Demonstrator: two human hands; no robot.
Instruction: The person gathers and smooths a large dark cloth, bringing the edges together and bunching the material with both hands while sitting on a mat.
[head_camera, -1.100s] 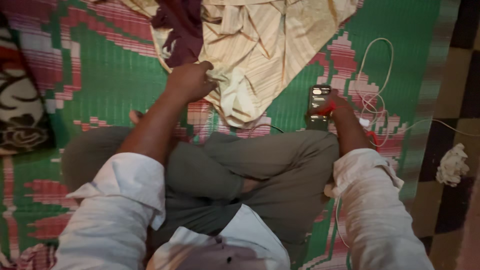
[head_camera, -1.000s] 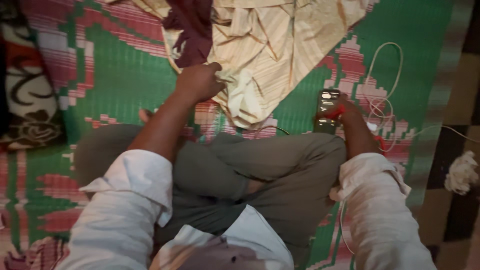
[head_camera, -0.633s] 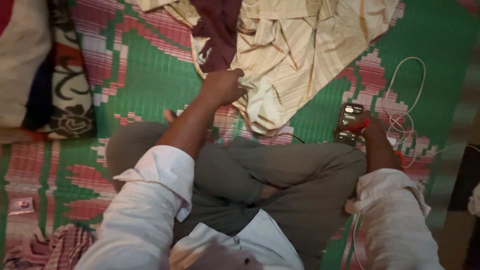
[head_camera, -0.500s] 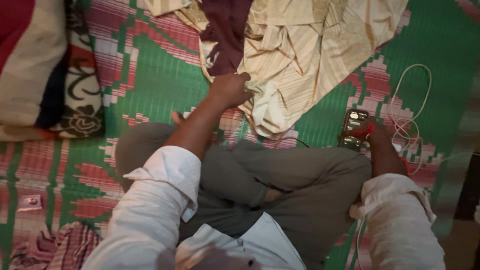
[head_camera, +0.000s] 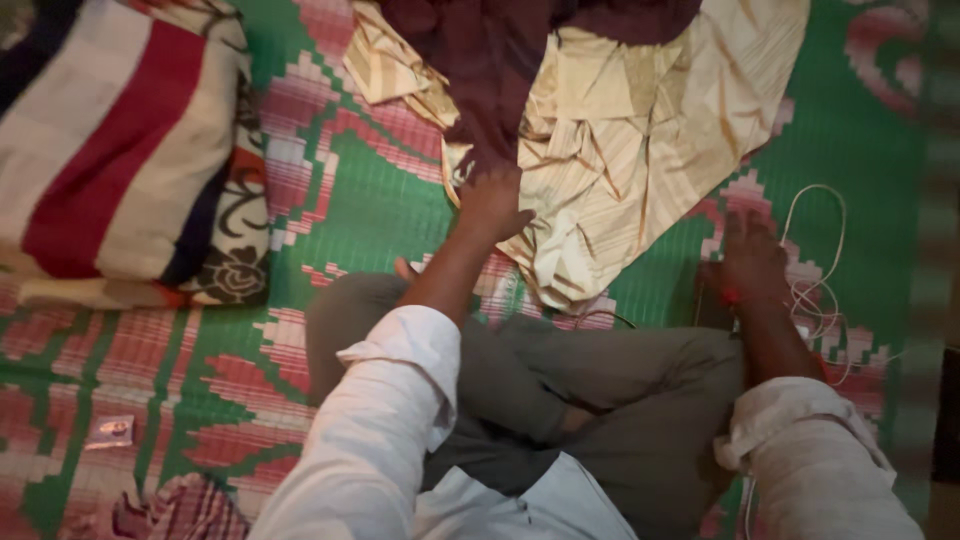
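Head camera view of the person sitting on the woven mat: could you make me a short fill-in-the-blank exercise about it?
1. The left hand rests on the cream striped ____.
2. The right hand lies flat beside a coiled white ____.
3. The green and pink woven mat also bears a red, white and dark striped ____ at the far left.

Missing words: cloth; cable; pillow

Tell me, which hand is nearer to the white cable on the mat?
Right. The right hand lies flat on the mat just beside the white cable. The left hand is far off, on the striped cream cloth.
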